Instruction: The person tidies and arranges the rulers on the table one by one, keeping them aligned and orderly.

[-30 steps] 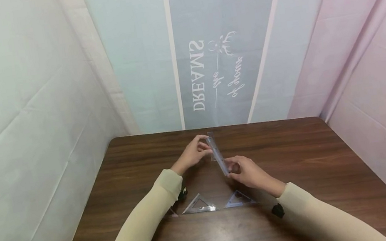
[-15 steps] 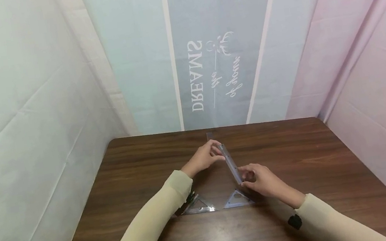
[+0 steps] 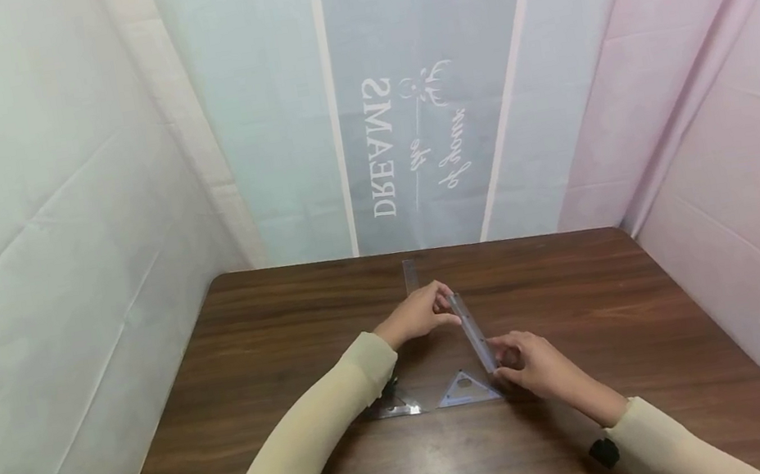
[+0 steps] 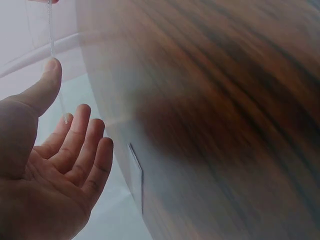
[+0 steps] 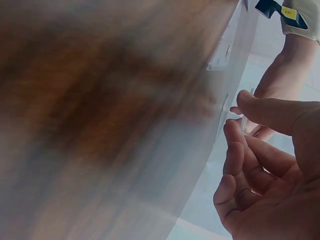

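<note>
Both hands hold a clear bluish ruler (image 3: pixel 472 334) above the table, slanting from far left to near right in the head view. My left hand (image 3: pixel 422 313) pinches its far end between thumb and fingertips. Its near end is gripped by the thumb and fingers of my right hand (image 3: pixel 530 362). The left wrist view shows the ruler (image 4: pixel 51 35) nearly edge-on, running past the left thumb. In the right wrist view, the right hand (image 5: pixel 270 165) hides most of it.
On the table (image 3: pixel 257 356) a second clear ruler (image 3: pixel 410 275) lies near the back edge, partly behind the left hand. Closer in lie a bluish set square (image 3: pixel 469 399) and a clear set square (image 3: pixel 403 410), the latter partly covered by the left sleeve. Curtains surround the table.
Both hands have carried the ruler to the right and toward the body. More of the ruler lying at the back shows. The left sleeve now covers a pinkish piece seen earlier.
</note>
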Motion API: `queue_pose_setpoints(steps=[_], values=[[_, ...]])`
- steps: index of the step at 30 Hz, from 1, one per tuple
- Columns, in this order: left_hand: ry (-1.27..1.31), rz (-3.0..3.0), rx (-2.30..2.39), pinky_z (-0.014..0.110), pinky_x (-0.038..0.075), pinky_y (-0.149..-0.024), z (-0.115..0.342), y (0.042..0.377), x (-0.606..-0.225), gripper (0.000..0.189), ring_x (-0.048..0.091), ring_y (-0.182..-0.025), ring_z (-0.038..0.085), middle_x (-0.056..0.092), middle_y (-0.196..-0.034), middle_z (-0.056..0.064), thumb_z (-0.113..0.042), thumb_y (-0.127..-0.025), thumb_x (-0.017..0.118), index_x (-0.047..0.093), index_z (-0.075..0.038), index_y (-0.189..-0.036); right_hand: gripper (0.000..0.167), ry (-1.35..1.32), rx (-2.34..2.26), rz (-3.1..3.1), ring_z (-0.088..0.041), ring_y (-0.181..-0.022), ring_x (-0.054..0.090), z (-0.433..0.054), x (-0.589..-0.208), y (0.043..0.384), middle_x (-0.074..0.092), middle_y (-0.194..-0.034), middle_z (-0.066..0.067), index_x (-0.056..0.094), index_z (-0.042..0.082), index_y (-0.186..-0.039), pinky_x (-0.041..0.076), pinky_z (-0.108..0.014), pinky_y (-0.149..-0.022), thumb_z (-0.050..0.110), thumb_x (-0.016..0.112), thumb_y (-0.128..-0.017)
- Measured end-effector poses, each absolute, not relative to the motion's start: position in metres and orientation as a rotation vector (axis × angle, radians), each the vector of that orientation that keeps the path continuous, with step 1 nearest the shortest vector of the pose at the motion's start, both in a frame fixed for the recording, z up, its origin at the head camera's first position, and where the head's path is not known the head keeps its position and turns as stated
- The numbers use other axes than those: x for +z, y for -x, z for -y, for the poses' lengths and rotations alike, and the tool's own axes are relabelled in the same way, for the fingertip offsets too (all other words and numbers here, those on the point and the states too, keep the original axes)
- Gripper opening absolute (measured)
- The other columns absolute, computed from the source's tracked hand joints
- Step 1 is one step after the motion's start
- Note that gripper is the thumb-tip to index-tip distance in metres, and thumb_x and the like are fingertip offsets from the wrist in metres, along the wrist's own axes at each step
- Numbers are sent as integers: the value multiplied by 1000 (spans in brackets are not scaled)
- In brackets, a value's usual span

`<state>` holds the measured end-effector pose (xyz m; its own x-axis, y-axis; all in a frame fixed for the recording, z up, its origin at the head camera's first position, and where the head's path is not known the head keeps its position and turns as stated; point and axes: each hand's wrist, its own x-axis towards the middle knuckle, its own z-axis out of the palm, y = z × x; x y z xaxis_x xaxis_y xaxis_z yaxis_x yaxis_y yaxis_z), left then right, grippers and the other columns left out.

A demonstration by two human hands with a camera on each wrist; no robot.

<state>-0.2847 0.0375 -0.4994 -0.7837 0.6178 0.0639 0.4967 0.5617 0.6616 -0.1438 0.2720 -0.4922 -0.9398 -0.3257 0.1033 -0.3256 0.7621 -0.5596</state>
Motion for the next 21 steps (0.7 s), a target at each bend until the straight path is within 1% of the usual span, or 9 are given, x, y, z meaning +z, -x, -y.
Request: queue_pose_setpoints(steps=[4,6,10,14,19,21], values=[[-966,-2663,918,36,51,-106,-46,280,-501,53,65,-119,23,72,-124,5,-39,-96,83,61,-11,-136,48,513,-904,-2932,-11,-85,63,-277,-493,136,70,-98,0,72,-5,-129,53,-30,-72,10,90,-87],[-991,-2678,861,36,49,-108,-52,277,-502,55,64,-121,22,72,-125,3,-42,-96,82,61,-12,-137,50,471,-894,-2923,-11,-86,63,-280,-493,131,70,-99,0,71,-5,-130,53,-30,-72,10,91,-87],[-1022,-2691,785,34,48,-109,-61,272,-500,57,61,-122,21,69,-127,2,-46,-97,80,60,-13,-139,52,415,-895,-2907,-12,-87,64,-285,-492,126,69,-101,-2,70,-5,-131,55,-31,-73,11,91,-86],[-1011,-2689,748,34,47,-108,-67,268,-499,57,57,-123,21,65,-133,4,-46,-97,79,59,-14,-140,52,400,-913,-2894,-14,-90,66,-288,-492,124,70,-105,-5,70,-5,-130,56,-32,-76,12,92,-85],[-1008,-2699,692,34,44,-112,-72,266,-500,58,53,-124,20,62,-138,4,-48,-97,79,60,-14,-139,49,369,-914,-2897,-15,-91,63,-289,-494,121,70,-108,-6,73,-3,-125,54,-33,-77,13,94,-83],[-1000,-2709,654,35,42,-114,-73,266,-501,58,52,-127,20,60,-142,4,-49,-97,78,60,-16,-140,48,375,-909,-2905,-16,-91,61,-289,-496,120,69,-110,-6,73,-1,-124,54,-33,-78,12,94,-83]])
